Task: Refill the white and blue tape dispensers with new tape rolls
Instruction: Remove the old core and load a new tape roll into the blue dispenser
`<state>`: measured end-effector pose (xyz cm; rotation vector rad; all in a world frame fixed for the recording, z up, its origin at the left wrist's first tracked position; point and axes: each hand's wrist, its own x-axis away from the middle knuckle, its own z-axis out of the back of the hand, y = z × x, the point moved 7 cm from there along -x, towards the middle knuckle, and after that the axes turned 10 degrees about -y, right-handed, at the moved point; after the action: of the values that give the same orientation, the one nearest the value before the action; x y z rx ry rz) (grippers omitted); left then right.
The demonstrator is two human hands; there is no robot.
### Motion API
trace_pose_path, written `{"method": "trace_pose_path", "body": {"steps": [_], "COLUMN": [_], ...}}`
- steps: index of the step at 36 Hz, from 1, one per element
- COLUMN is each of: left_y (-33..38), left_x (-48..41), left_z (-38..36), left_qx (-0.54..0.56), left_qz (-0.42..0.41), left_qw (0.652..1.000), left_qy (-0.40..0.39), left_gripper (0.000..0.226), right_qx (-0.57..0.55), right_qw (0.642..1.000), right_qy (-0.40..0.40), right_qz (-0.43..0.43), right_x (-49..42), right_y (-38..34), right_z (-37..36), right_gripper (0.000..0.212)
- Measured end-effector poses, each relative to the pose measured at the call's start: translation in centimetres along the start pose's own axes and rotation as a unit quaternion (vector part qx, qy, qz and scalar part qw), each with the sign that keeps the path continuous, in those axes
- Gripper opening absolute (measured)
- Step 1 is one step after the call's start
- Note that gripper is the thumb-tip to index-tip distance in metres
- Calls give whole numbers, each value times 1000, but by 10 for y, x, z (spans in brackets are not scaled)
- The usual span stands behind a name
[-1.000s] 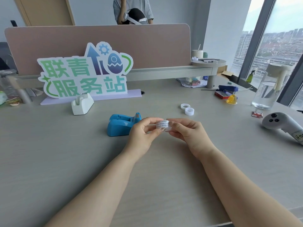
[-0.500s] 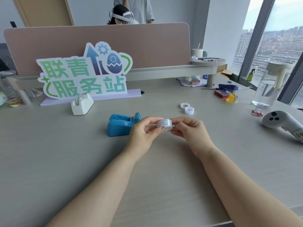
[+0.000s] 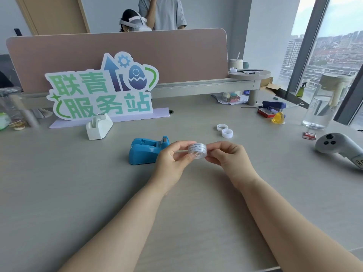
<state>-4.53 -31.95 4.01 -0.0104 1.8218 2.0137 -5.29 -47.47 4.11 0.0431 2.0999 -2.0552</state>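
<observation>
A clear tape roll (image 3: 197,150) with small print on it is held above the middle of the desk. My left hand (image 3: 173,160) pinches it from the left and my right hand (image 3: 227,156) pinches it from the right. Just behind my left hand lies the blue tape dispenser (image 3: 146,151), its cutter end pointing right. The white tape dispenser (image 3: 98,126) stands farther back left, in front of the green-lettered sign (image 3: 102,89). Two small white rings (image 3: 225,130) lie on the desk behind my right hand.
A white handheld controller (image 3: 337,146) lies at the right edge. A clear water bottle (image 3: 324,103), a yellow jelly cup (image 3: 278,117), a blue stapler (image 3: 274,105) and a red box sit back right. A pink divider (image 3: 117,55) closes the back, with two people behind it.
Both hands have kept the tape roll between them and turned it slightly; it sits a touch higher. Behind the divider, a person wearing a headset has risen into view.
</observation>
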Motion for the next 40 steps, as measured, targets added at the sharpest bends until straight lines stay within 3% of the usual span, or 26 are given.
{"method": "trace_pose_path", "body": {"steps": [6,10,16,23,30,37,40], "left_y": [-5,-4,1,26,47,46,36], "left_x": [1,5,15,39,41,34,28], "left_z": [11,11,16,56,96,128,138], "left_qx": [15,77,65,-160,-409,-435,-394], "left_qz": [23,32,41,-66,-157,-211,-209], "left_qw": [999,995,995,982,895,862,883], "left_qy": [39,46,59,78,90,150,148], "left_gripper": [22,19,28,48,54,29,26], "right_qx": [-15,-7,-17,-67,-150,-161,-114], "right_qw": [999,997,997,995,985,981,989], "right_qy": [-35,-73,-79,-72,-78,-98,-87], "right_qz": [-10,-1,6,-1,-26,-37,-33], "right_x": [1,4,7,-1,-34,-57,-62], "right_y": [1,-4,-5,-6,-15,-12,-9], "right_z": [-3,-14,-25,-46,-100,-132,-131], "right_gripper": [21,30,33,27,23,22,21]}}
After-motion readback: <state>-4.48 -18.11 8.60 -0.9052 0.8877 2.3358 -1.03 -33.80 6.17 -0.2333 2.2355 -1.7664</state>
